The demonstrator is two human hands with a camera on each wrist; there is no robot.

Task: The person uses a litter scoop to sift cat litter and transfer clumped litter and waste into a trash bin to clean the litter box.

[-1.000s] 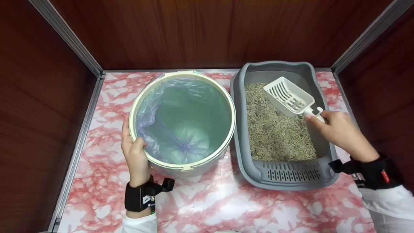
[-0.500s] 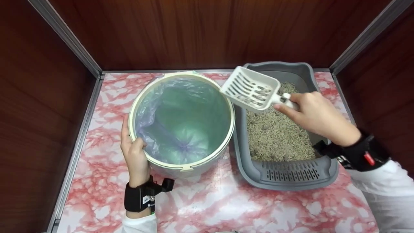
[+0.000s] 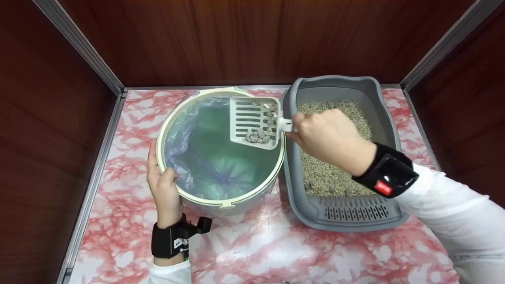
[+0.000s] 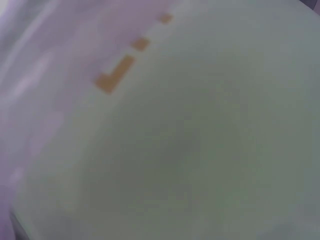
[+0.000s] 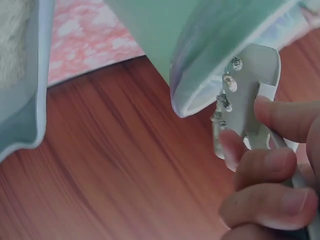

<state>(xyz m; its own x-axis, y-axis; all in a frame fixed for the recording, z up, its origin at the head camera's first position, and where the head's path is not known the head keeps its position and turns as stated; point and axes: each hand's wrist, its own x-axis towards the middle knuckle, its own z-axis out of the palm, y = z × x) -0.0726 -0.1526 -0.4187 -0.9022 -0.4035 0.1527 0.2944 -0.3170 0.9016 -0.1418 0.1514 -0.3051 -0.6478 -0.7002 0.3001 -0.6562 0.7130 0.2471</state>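
In the head view my right hand (image 3: 327,136) grips the handle of a white slotted litter scoop (image 3: 238,122). The scoop is over the right side of a round bin (image 3: 221,203) lined with a thin purple bag (image 3: 179,152). Grey litter clumps (image 3: 258,137) lie in the scoop; the right wrist view shows several clumps (image 5: 230,83) at its edge, with my fingers (image 5: 270,205) curled round the handle. My left hand (image 3: 165,189) holds the bin's left rim, thumb over the top and fingers along the outside. Only the bin's pale wall (image 4: 200,140) fills the left wrist view, blurred.
A grey litter box (image 3: 294,157) with sand-coloured litter (image 3: 327,177) stands right of the bin, under my right forearm. Brown wood-grain panels (image 3: 205,43) enclose the back and sides. The table (image 3: 244,252) has a red and white marbled top.
My right hand has carried the scoop leftward from above the litter box to over the bin, turning it so that the clumps show. The left hand has stayed on the rim.
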